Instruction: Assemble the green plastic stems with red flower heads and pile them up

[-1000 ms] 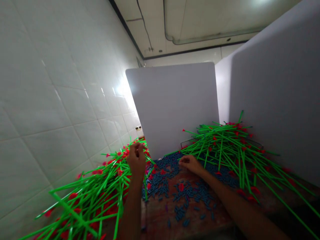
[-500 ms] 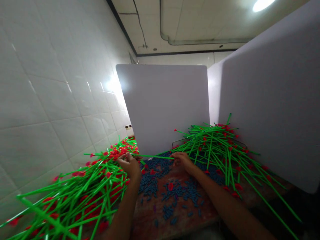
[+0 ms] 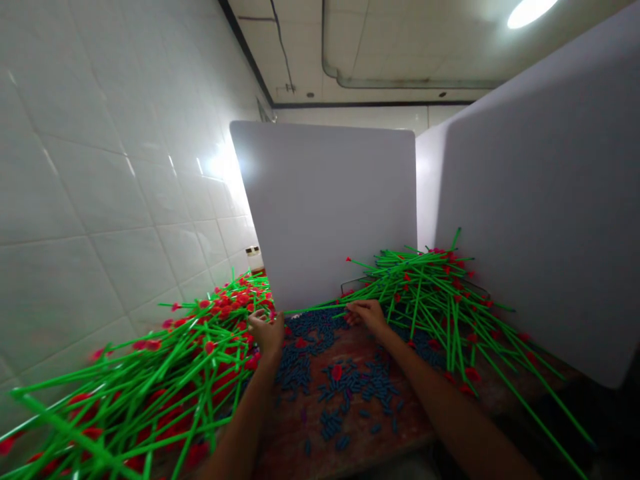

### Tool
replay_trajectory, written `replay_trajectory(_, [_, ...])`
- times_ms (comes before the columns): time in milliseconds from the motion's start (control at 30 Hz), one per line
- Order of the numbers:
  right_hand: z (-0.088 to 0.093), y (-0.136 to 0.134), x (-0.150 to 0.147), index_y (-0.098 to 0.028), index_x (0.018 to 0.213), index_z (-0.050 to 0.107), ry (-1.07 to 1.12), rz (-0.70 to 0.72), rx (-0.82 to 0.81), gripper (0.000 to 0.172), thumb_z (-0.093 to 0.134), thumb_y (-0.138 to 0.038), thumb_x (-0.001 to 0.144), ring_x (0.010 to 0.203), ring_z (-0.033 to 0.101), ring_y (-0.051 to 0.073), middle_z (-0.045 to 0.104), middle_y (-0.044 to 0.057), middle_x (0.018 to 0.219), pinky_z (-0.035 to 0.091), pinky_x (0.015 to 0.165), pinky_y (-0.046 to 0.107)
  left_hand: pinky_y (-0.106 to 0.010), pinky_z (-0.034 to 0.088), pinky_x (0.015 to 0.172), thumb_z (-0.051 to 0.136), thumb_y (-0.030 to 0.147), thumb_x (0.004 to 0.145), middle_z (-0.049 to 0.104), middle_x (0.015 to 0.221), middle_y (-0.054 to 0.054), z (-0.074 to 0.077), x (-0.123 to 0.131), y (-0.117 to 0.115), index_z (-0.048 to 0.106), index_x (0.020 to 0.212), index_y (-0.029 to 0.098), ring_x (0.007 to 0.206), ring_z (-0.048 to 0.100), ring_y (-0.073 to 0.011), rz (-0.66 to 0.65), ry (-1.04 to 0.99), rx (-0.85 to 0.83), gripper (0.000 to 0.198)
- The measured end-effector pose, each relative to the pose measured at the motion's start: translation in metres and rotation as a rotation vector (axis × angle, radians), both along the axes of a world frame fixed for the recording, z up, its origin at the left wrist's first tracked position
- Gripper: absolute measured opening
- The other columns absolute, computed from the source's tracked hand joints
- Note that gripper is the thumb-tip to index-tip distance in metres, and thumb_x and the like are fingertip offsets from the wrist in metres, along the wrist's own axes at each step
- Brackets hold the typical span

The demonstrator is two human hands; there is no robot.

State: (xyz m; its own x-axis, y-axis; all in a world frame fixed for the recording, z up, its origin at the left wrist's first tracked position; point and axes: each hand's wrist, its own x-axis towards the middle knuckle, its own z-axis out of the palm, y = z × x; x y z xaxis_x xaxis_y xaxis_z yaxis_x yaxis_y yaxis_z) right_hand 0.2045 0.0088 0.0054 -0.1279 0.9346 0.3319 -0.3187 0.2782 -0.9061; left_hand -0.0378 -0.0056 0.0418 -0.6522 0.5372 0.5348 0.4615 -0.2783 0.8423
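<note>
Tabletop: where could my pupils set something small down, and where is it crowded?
The tabletop looks mostly bare at its near left, between the left forearm and the near blue pieces, and in a patch below the right hand, between those and the far blue pieces. Crowded: under the left heap of green stems and the right heap.

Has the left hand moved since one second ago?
Yes: against the central white panel, the left hand is now lower in view and slightly further right.

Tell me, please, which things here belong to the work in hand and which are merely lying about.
Likely in use:
green stick between left hand and right hand
stick piles
blue pieces

Apparently just around:
white panel
container by tiled wall
</note>
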Motion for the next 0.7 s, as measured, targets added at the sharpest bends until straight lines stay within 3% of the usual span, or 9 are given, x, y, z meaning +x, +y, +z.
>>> replay_trajectory(67, [-0.002, 0.001, -0.001, -0.014, 0.062, 0.065, -0.084, -0.010, 0.046, 0.034, 0.070, -0.047, 0.062, 0.046, 0.056, 0.014, 0.062, 0.001, 0.053, 0.044, 0.047, 0.026, -0.054, 0.038, 0.099, 0.066, 0.025, 0.069, 0.054, 0.107, -0.014, 0.001, 0.007, -0.008, 0.048, 0.102, 0.014, 0.112, 0.051, -0.0305, 0.059, 0.334, 0.000, 0.039])
replay_trajectory(100, [-0.003, 0.001, -0.003, -0.014, 0.061, 0.064, -0.129, -0.011, 0.069, 0.032, 0.069, -0.046, 0.063, 0.045, 0.055, 0.014, 0.060, 0.001, 0.052, 0.044, 0.046, 0.025, -0.052, 0.034, 0.103, 0.063, 0.027, 0.073, 0.054, 0.111, -0.014, 0.000, 0.012, -0.011, 0.050, 0.104, 0.015, 0.115, 0.048, -0.0292, -0.024, 0.494, 0.001, 0.036])
replay_trajectory(167, [-0.005, -0.002, -0.007, -0.015, 0.061, 0.065, -0.211, 0.009, 0.118, 0.029, 0.067, -0.044, 0.067, 0.045, 0.055, 0.013, 0.059, 0.000, 0.051, 0.043, 0.046, 0.024, -0.045, 0.036, 0.104, 0.049, 0.029, 0.084, 0.056, 0.113, -0.010, -0.002, 0.027, -0.017, 0.053, 0.108, 0.017, 0.114, 0.050, -0.0236, -0.348, 0.738, 0.000, 0.027])
replay_trajectory(233, [-0.006, -0.007, -0.011, -0.015, 0.063, 0.065, -0.265, 0.057, 0.173, 0.029, 0.064, -0.043, 0.071, 0.046, 0.055, 0.012, 0.059, -0.001, 0.052, 0.044, 0.048, 0.024, -0.037, 0.042, 0.099, 0.038, 0.030, 0.090, 0.059, 0.112, -0.007, -0.007, 0.043, -0.019, 0.054, 0.112, 0.020, 0.109, 0.054, -0.0191, -0.661, 0.856, -0.046, 0.029])
replay_trajectory(300, [-0.007, -0.010, -0.013, -0.015, 0.065, 0.066, -0.293, 0.091, 0.220, 0.030, 0.063, -0.044, 0.073, 0.048, 0.055, 0.012, 0.060, 0.000, 0.053, 0.045, 0.050, 0.024, -0.033, 0.045, 0.096, 0.034, 0.029, 0.092, 0.062, 0.112, -0.006, -0.014, 0.056, -0.020, 0.054, 0.115, 0.021, 0.106, 0.057, -0.0176, -0.805, 0.888, -0.085, 0.032])
replay_trajectory(500, [-0.002, -0.011, 0.000, -0.014, 0.075, 0.070, -0.233, -0.008, 0.194, 0.028, 0.074, -0.039, 0.063, 0.050, 0.059, 0.014, 0.065, 0.002, 0.058, 0.048, 0.051, 0.025, -0.033, 0.044, 0.093, 0.033, 0.026, 0.093, 0.062, 0.107, -0.007, -0.022, 0.059, -0.020, 0.059, 0.110, 0.019, 0.102, 0.056, -0.0174, -0.741, 0.902, -0.055, 0.032])
replay_trajectory(700, [0.006, -0.015, 0.005, -0.014, 0.082, 0.068, -0.065, 0.099, 0.128, 0.035, 0.078, -0.039, 0.060, 0.055, 0.064, 0.017, 0.068, 0.004, 0.063, 0.053, 0.054, 0.029, -0.032, 0.045, 0.086, 0.033, 0.026, 0.093, 0.061, 0.098, -0.007, -0.023, 0.051, -0.022, 0.060, 0.106, 0.019, 0.093, 0.056, -0.0170, -0.678, 0.910, -0.040, 0.031])
